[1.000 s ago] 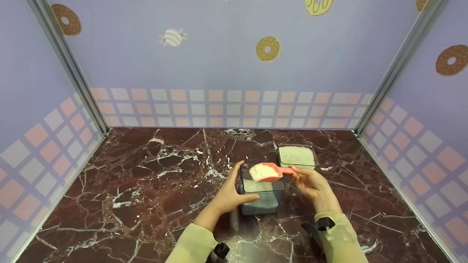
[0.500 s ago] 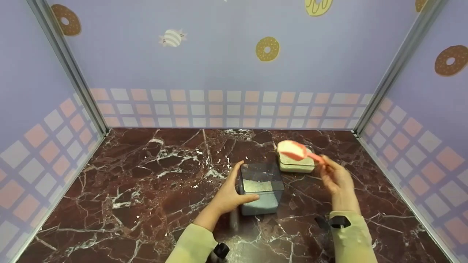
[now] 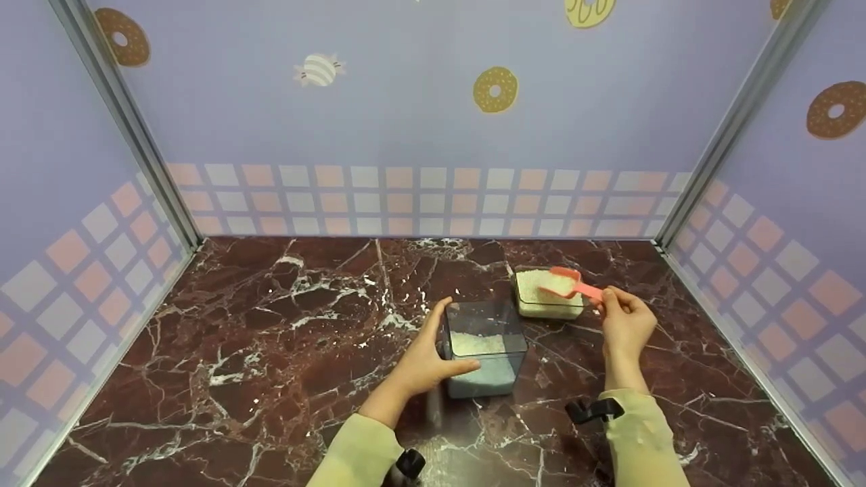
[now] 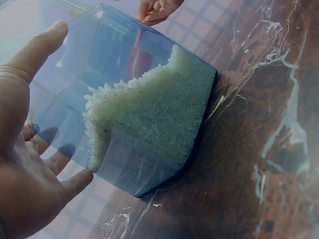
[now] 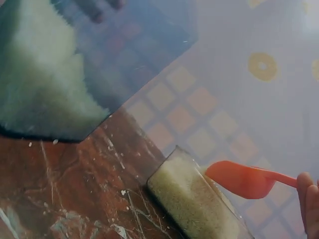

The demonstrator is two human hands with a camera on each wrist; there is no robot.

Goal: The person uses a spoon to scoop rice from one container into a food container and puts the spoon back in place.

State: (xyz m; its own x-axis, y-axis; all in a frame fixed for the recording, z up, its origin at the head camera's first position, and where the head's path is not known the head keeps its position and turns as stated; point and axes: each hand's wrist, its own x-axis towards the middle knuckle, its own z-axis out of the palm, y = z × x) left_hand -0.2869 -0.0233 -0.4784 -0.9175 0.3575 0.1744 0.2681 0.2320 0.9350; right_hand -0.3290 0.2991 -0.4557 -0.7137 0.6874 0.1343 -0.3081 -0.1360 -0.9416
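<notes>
My left hand (image 3: 427, 362) grips the left side of a tall clear bluish container (image 3: 490, 372), thumb at the front and fingers along the far side. White rice (image 4: 154, 109) lies heaped unevenly inside it, as the left wrist view shows. My right hand (image 3: 626, 325) pinches the handle of an orange-red scoop (image 3: 565, 281). The scoop is tipped over a smaller clear container (image 3: 549, 311) of pale grains, behind and right of the tall one. In the right wrist view the scoop (image 5: 241, 179) has its lip at that container's rim, with grains near the lip.
The dark red marbled tabletop (image 3: 270, 379) has white grains (image 3: 406, 291) scattered behind and left of the tall container. Purple patterned panels (image 3: 406, 122) stand at the back and both sides, joined by metal corner posts (image 3: 128, 128).
My right hand has carried the full scoop from over the tall container, rightward and back, to the smaller one and tilted it there. My left hand has stayed on the tall container.
</notes>
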